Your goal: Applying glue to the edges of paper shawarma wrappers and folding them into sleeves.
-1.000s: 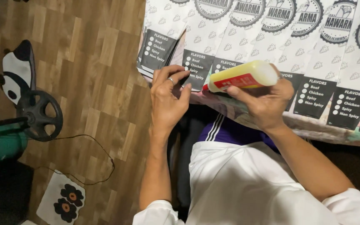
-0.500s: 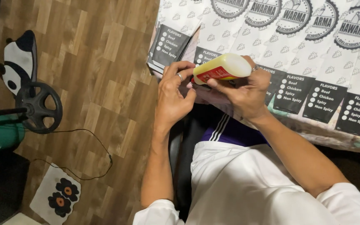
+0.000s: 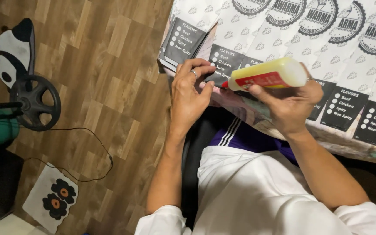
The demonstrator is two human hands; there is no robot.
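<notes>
My right hand (image 3: pixel 290 104) grips a pale yellow squeeze bottle (image 3: pixel 270 75) with a red label, lying sideways with its red tip pointing left. That tip sits by the edge of a printed paper sheet (image 3: pixel 227 61) with a black panel. My left hand (image 3: pixel 191 93) pinches this sheet's lower edge, a ring on one finger. Several more printed sheets (image 3: pixel 327 48), white with black panels, overlap in a row across the table.
A separate stack of sheets (image 3: pixel 180 41) lies at the table's left end. On the wooden floor (image 3: pixel 96 78) stand a black wheel-shaped base (image 3: pixel 35 102), a panda-shaped object (image 3: pixel 11 52), a thin cable (image 3: pixel 96 152) and a flowered cloth (image 3: pixel 51 198).
The bottle has stayed in my right hand, its tip still pointing left at the sheet's edge. My left fingers have curled tighter on the sheet's edge.
</notes>
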